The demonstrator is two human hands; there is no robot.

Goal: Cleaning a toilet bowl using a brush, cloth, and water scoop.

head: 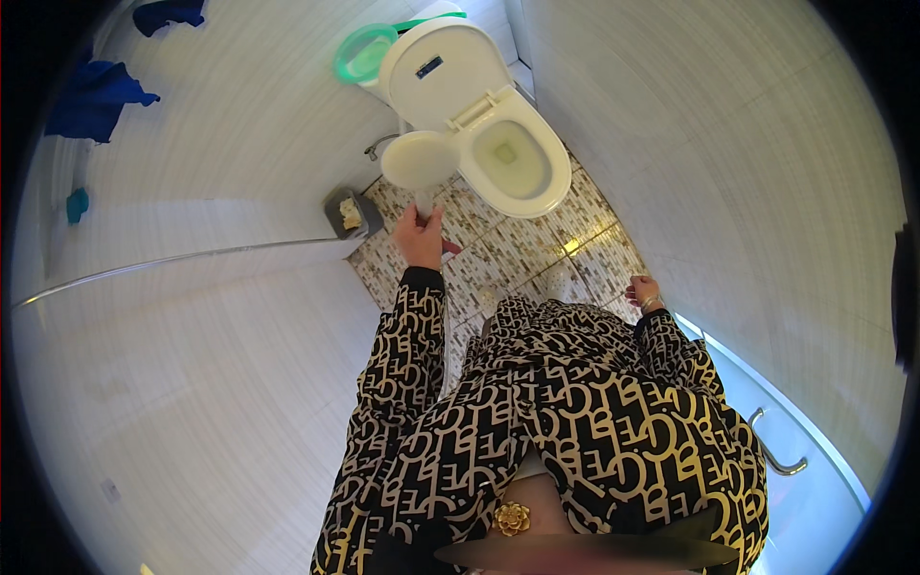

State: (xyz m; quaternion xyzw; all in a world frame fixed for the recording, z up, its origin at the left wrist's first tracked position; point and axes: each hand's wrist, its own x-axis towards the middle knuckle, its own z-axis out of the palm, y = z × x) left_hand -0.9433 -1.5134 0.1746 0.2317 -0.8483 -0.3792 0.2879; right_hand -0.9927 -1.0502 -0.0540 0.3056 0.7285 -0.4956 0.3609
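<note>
My left hand (pixel 420 237) grips the handle of a white, round-headed plastic dipper (pixel 419 159). The dipper's head is held at the left side of the toilet bowl, overlapping its rim in the picture. The white toilet (pixel 557 176) has its lid (pixel 449 79) raised, and some water shows in the bowl. Low by the right wall hangs my right hand (pixel 642 291), fingers loosely bent and nothing seen in it. A bracelet circles that wrist.
Behind the toilet lid sits a green plastic basin (pixel 345 54). A grey waste bin (pixel 366 208) with crumpled paper stands in the left corner. Blue cloths (pixel 93 97) hang at upper left. Mosaic-patterned tiles (pixel 503 241) cover the floor. A door with a metal handle (pixel 783 467) is at lower right.
</note>
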